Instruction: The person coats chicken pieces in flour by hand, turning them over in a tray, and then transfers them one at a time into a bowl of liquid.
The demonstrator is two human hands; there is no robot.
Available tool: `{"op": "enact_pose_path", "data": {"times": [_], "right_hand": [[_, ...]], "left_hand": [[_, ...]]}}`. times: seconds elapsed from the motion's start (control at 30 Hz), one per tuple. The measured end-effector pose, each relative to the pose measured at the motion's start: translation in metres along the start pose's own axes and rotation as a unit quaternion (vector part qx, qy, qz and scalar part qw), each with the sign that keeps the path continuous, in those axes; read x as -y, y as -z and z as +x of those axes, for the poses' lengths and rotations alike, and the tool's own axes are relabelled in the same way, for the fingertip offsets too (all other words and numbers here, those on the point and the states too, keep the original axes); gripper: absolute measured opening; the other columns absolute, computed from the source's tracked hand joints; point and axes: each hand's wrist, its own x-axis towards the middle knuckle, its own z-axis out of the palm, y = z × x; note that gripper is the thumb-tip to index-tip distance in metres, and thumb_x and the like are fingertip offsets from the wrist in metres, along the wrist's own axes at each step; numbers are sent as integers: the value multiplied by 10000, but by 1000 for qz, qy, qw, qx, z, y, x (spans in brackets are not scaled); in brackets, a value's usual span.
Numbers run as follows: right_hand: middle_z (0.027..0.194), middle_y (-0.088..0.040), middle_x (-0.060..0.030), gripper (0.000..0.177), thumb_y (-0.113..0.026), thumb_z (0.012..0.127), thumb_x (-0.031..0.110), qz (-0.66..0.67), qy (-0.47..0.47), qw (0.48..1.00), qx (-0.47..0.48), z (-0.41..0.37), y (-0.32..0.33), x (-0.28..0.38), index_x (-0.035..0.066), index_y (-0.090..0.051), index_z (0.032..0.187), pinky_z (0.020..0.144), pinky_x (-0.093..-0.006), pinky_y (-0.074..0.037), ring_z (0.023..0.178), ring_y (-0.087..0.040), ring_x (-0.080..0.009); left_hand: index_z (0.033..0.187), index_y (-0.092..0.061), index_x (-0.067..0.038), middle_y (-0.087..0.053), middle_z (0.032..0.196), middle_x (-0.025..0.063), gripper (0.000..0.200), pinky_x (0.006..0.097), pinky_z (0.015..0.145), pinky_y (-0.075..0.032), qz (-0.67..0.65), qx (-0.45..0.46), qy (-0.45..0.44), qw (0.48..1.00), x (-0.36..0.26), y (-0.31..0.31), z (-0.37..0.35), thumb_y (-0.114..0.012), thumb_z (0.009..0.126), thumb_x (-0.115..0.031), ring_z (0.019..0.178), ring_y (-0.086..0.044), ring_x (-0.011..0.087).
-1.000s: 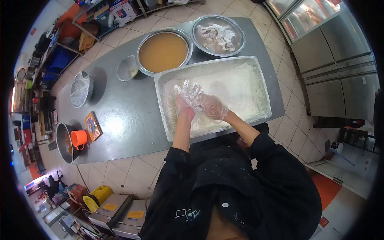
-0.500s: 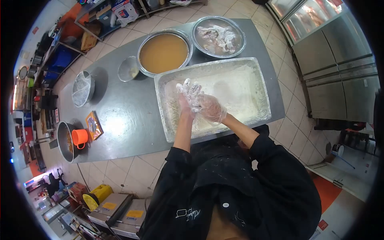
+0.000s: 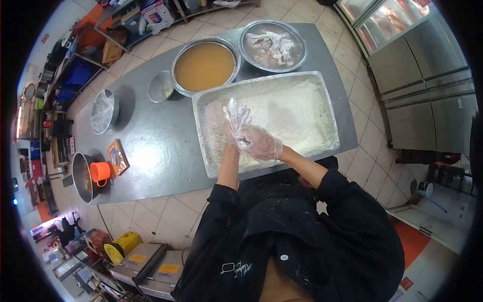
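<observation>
My left hand [image 3: 234,120], in a clear plastic glove coated with white flour, points away from me with its fingers stretched out. My right hand [image 3: 262,143], in a clear plastic glove too, reaches across and wraps its fingers around the lower part of my left hand, by the glove's cuff. Its fingertips are partly hidden there. Both hands are above the left half of a large rectangular metal tray [image 3: 328,108]. White flour [image 3: 292,113] covers the tray's bottom, with crumbly clumps along the left side.
Behind the tray stand a bowl of cloudy orange-brown liquid [image 3: 205,65] and a bowl with flour-coated pieces [image 3: 274,48]. A small clear bowl [image 3: 160,86], a mesh strainer [image 3: 104,113], an orange packet [image 3: 117,157] and an orange mug [image 3: 100,173] are to the left on the metal table [image 3: 151,136].
My right hand has shifted slightly down and left, onto the base of my left hand. The left hand's fingers are straighter and more in view.
</observation>
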Motion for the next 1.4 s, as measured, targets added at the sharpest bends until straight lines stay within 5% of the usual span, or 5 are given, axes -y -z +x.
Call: {"op": "enact_pose_path", "data": {"times": [0.67, 0.73, 0.93, 1.3, 1.4], "right_hand": [[922, -603, -91, 210, -597, 826, 121, 272, -193, 917, -218, -17, 18, -66, 26, -596, 1014, 734, -332, -473, 793, -588, -205], [936, -613, -96, 216, -606, 829, 138, 513, -242, 774, -282, -14, 18, -75, 30, -607, 1016, 728, -342, -477, 801, -590, -206], [1170, -577, -83, 399, -583, 868, 150, 96, -164, 934, -302, -16, 4, -113, 4, -500, 1230, 946, -324, -409, 1089, -531, -196], [1363, -425, -49, 608, -582, 886, 192, 492, -362, 753, -242, -13, 9, -88, 61, -304, 1411, 980, -291, -362, 1186, -435, -138], [1389, -391, -80, 633, -552, 893, 216, 411, -340, 830, -164, -27, 0, -107, 42, -253, 1424, 1018, -316, -336, 1222, -411, -155]], "left_hand": [[1286, -452, -69, -549, 1111, 137, 582, 383, 754, -487, 119, -123, -42, 984, 4, -14, -5, -387, 927, -521, 1027, -542, 239], [1168, -560, -58, -613, 963, 114, 452, 386, 666, -493, 400, -49, -100, 910, 8, -10, -20, -452, 928, -425, 851, -591, 217], [1027, -596, 12, -622, 817, 224, 274, 442, 689, -461, 733, 137, -264, 612, 12, -30, -40, -517, 832, -162, 746, -598, 389], [981, -612, 37, -625, 908, 233, 251, 428, 728, -470, 613, 134, -151, 763, 15, -45, -44, -546, 798, -122, 845, -599, 371], [965, -612, 37, -629, 896, 222, 249, 415, 715, -472, 609, 160, -112, 769, 24, -39, -45, -551, 800, -140, 831, -605, 356]]}}
